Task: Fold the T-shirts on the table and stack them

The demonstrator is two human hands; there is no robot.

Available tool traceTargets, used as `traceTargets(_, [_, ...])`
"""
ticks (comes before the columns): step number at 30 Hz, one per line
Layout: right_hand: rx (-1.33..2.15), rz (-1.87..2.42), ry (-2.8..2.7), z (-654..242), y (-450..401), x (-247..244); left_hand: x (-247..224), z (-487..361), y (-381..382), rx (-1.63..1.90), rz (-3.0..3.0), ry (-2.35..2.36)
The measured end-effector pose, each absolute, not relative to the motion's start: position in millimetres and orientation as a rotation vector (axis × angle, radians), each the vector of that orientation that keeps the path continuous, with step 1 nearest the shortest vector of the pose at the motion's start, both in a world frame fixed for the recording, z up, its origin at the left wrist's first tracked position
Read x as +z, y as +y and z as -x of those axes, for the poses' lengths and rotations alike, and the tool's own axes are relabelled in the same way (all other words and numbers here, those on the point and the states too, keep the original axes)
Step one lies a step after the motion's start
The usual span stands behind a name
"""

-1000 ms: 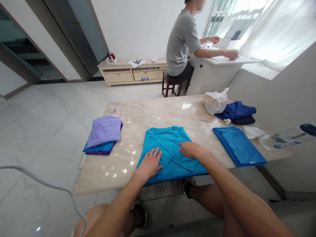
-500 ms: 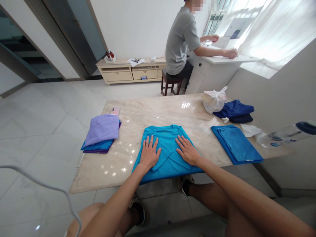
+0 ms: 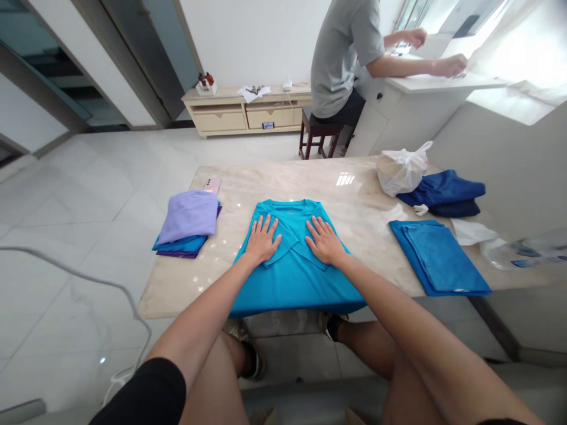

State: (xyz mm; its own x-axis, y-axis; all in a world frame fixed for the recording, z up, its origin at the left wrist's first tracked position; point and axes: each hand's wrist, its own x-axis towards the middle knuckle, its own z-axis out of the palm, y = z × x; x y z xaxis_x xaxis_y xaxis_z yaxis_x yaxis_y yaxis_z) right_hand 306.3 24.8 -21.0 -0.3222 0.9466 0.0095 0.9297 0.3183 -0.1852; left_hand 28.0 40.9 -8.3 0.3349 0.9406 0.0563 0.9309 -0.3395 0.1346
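A bright blue shirt [image 3: 292, 289] lies on the marble table [image 3: 177, 289], collar toward the far side, both sleeves folded inward over its front. Its lower part hangs over the near table edge. My left hand [image 3: 263, 239] rests flat with fingers spread on the shirt's left side, over a sleeve. On the right side my right hand [image 3: 324, 240] lies flat the same way, fingers apart. Neither hand grips anything.
Folded purple and blue clothes [image 3: 190, 217] and a phone [image 3: 212, 185] lie left. At right are a folded blue garment [image 3: 438, 257], a white plastic bag [image 3: 402, 170], dark blue cloth [image 3: 445, 192] and a clear bottle [image 3: 527, 251]. A person [image 3: 339, 59] sits beyond.
Both hands and the shirt have moved farther onto the table, away from me, and more of the shirt's lower part shows. The camera view has also shifted.
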Motion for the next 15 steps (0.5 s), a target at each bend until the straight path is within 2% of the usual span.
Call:
traceTargets(10, [0.470, 1.959, -2.567, -287, -38, 7, -1, -17, -44, 0.089, -2.506, 1.665])
traceTargets(15, [0.551, 1.764, -2.613, -301, -36, 41, 24, -9, -48, 0.314, -2.289, 1.694])
